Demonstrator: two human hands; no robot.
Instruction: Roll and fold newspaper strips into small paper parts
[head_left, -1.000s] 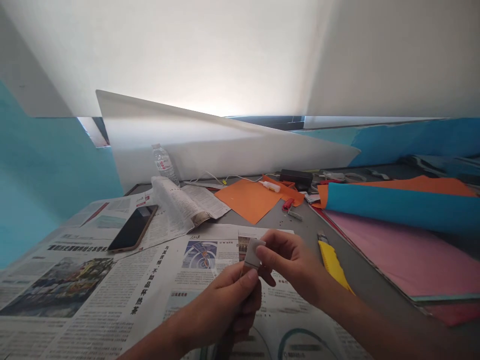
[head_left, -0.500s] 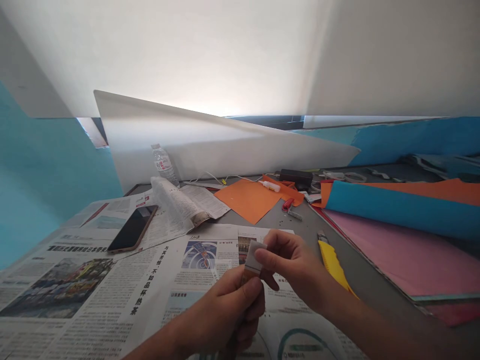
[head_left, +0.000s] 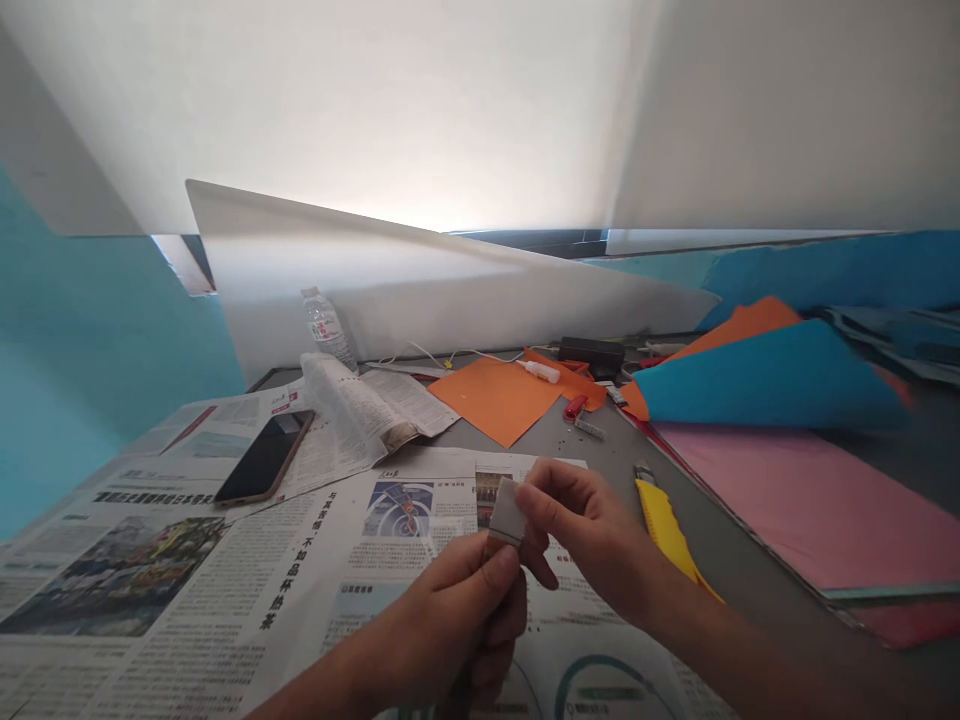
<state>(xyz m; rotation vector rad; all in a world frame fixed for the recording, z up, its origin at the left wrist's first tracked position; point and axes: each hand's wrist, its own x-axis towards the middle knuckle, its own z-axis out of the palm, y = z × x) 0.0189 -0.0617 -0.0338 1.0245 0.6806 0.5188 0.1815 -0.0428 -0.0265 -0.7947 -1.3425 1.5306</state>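
Observation:
Just above the newspaper (head_left: pixel 300 600), my two hands meet around a small, flat folded piece of pale grey paper (head_left: pixel 509 510). The thumb and curled fingers of my left hand (head_left: pixel 476 590) pinch its lower end. My right hand (head_left: pixel 574 505) is closed at the paper's upper right edge, thumb against it and index finger bent behind. The part of the paper inside my left hand is hidden. A yellow utility knife (head_left: pixel 666 530) lies on the grey table just right of my right hand.
A phone (head_left: pixel 266 457) rests on the newspaper at left, with a plastic bottle (head_left: pixel 328 328) behind it. Orange paper (head_left: pixel 491 398), a glue bottle (head_left: pixel 540 371) and a red tool (head_left: pixel 575 407) lie farther back. Blue paper (head_left: pixel 757 380) curls up over pink sheets (head_left: pixel 810 500) at right.
The blue and orange sheets at right have lifted and curled upward, their right part blurred. My hands stay almost in place; my right thumb has shifted slightly towards the grey paper's right edge.

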